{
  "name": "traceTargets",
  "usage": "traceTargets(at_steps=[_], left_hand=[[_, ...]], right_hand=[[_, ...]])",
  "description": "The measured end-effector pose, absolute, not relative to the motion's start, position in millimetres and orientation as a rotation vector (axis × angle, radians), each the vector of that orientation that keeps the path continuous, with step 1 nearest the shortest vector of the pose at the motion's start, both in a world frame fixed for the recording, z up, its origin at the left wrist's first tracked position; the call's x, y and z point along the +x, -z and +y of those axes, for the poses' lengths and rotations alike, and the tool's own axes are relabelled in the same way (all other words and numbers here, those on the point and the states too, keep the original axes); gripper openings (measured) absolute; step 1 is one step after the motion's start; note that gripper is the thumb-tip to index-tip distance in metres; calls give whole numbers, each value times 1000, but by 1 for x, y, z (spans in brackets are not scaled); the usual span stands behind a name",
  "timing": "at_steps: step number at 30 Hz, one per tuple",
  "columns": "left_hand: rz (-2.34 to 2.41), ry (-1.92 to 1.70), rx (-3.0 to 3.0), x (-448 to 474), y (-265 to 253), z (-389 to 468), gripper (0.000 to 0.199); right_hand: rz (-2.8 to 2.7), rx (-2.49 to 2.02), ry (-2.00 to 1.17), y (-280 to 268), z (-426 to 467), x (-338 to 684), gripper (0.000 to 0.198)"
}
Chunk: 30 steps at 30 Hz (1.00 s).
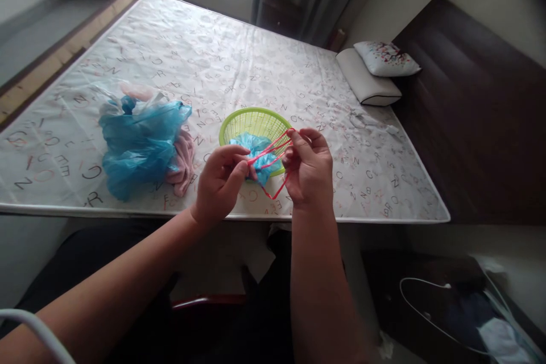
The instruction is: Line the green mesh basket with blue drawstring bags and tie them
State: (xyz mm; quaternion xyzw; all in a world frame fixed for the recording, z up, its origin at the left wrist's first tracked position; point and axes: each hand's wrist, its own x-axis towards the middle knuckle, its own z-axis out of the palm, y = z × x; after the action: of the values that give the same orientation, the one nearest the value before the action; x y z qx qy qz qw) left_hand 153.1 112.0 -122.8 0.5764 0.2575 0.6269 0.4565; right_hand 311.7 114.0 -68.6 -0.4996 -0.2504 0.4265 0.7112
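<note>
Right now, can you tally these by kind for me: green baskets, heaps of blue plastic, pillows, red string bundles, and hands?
Green basket: 1
Blue plastic: 2, a large heap outside the basket, a small heap in it
Pillows: 2, a patterned pillow and a plain pillow
Red string bundle: 1
Hands: 2, left hand and right hand
Total: 8
</note>
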Motion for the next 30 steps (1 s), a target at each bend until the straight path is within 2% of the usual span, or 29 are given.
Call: traceTargets(at_steps=[4, 8, 10, 13, 20, 24, 28, 30], left_hand=[[506, -1175, 1370, 151, 125, 117, 16], [409, -882, 1405, 145, 129, 124, 37], [427, -804, 1490, 141, 128, 128, 39], [533, -789, 1723, 138, 126, 133, 29], [780, -1002, 1862, 143, 133, 135, 38], [828, -915, 1997, 147, 140, 133, 26], [884, -732, 2113, 152, 150, 135, 33], [898, -635, 2120, 153, 155, 138, 28]], right_hand=[[-542, -1088, -917, 73, 115, 313, 27], [-519, -1036, -912, 75, 115, 318, 29], [-507, -1033, -922, 76, 115, 321, 29], [-508, -1060, -928, 77, 114, 325, 25], [-545, -1095, -944, 76, 113, 326, 23], [-596, -1146, -942, 72, 112, 316, 24], [-753, -1255, -958, 72, 108, 302, 26], [-838, -1295, -989, 73, 107, 297, 28]])
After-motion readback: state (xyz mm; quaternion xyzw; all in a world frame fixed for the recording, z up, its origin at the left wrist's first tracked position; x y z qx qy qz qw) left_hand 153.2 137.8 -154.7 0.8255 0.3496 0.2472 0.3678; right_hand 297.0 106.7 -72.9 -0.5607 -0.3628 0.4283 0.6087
